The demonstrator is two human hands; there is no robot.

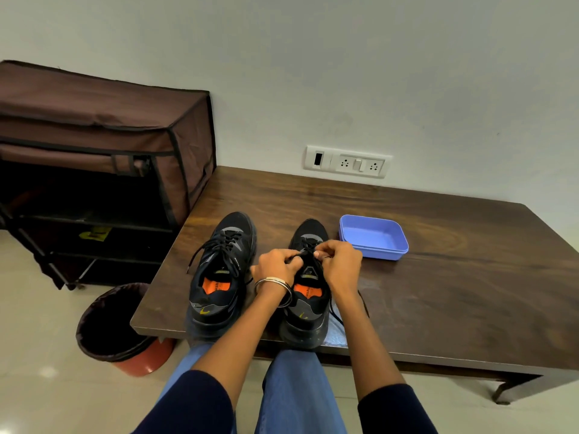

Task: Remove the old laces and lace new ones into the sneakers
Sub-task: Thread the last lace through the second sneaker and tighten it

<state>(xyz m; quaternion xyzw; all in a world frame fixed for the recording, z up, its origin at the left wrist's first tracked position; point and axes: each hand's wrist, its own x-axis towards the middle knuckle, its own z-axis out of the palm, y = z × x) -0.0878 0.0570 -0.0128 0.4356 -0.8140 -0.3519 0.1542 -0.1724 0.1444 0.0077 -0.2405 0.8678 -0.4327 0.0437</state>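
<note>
On the bench (438, 277), the black lace (305, 250) of the right sneaker (308, 296) is pinched by both hands — left hand (277, 266) and right hand (340, 266) — above the tongue. The left sneaker (221, 277) sits beside it, laced. A knot could be tightened if the wrong strand is tugged — or the shoe dragged off the near edge.

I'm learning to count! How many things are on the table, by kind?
Sneakers: 2, left sneaker and right sneaker
Blue tray: 1
Hands on the right sneaker's lace: 2, left hand and right hand
Total: 5
</note>
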